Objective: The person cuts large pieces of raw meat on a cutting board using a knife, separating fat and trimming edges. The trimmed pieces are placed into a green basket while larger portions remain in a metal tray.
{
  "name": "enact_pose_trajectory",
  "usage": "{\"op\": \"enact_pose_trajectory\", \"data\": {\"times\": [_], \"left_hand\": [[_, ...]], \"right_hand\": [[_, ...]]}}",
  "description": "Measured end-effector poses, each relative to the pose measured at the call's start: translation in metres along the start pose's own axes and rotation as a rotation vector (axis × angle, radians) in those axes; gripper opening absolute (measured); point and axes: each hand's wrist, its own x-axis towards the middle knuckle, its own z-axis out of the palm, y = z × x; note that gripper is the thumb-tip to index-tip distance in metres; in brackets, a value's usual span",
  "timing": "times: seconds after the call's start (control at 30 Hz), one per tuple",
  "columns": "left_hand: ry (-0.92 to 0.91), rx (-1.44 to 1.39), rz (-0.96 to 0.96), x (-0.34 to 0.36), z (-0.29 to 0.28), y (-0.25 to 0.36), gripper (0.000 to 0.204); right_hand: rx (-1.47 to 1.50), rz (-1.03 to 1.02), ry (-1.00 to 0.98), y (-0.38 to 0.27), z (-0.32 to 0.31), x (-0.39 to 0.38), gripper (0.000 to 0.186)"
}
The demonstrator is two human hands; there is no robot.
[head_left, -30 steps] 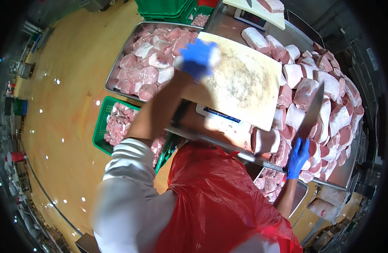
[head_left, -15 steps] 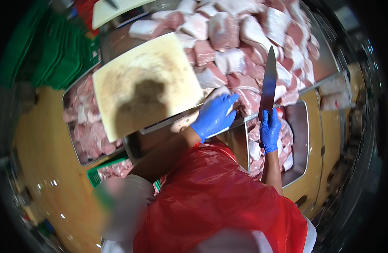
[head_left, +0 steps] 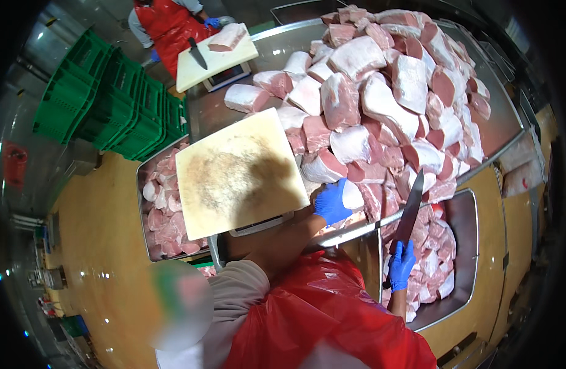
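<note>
My right hand (head_left: 402,265), in a blue glove, is closed round the handle of a long knife (head_left: 412,212). The blade points up and away, above the edge of the metal table. My left hand (head_left: 333,203), also gloved in blue, is at the near edge of the meat pile (head_left: 360,111), its fingers curled against a pale, fat-covered piece of meat (head_left: 353,195). Part of its grip is hidden. Left of this hand, a worn white cutting board (head_left: 233,178) rests tilted on a scale (head_left: 261,225), with nothing on it but a shadow.
Metal tubs of cut meat stand below at left (head_left: 166,212) and right (head_left: 464,270). Green crates (head_left: 110,101) are stacked at the far left. Across the table (head_left: 273,49), a person in a red apron (head_left: 172,31) is near another board (head_left: 190,66) with a knife and meat.
The view has shifted, bringing in more of the table's far side and the other person. My left hand's outstretched fingers have closed in on the pale piece; my right hand still holds the knife.
</note>
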Motion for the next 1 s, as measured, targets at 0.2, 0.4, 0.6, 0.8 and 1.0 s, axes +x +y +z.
{"op": "enact_pose_trajectory", "data": {"times": [0.2, 0.4, 0.6, 0.8, 1.0], "left_hand": [[-0.239, -1.159, -0.001, -0.035, 0.008, -0.011, 0.083], [0.025, -1.026, 0.377, -0.099, -0.095, 0.004, 0.096], [0.428, -0.492, -0.036, -0.118, -0.225, -0.084, 0.107], [0.732, 0.098, -0.359, -0.128, -0.171, -0.153, 0.105], [0.935, -0.367, -0.226, -0.263, -0.161, -0.211, 0.034]], "right_hand": [[-0.100, -0.167, -0.007, 0.015, 0.010, 0.024, 0.044], [0.049, -0.114, -0.150, -0.012, 0.006, 0.048, 0.041], [-0.016, -0.343, -0.034, -0.063, 0.038, 0.070, 0.021], [-0.099, -0.568, -0.209, -0.128, 0.089, 0.064, 0.036], [-0.044, -0.454, -0.529, -0.182, 0.107, 0.017, 0.010]]}}
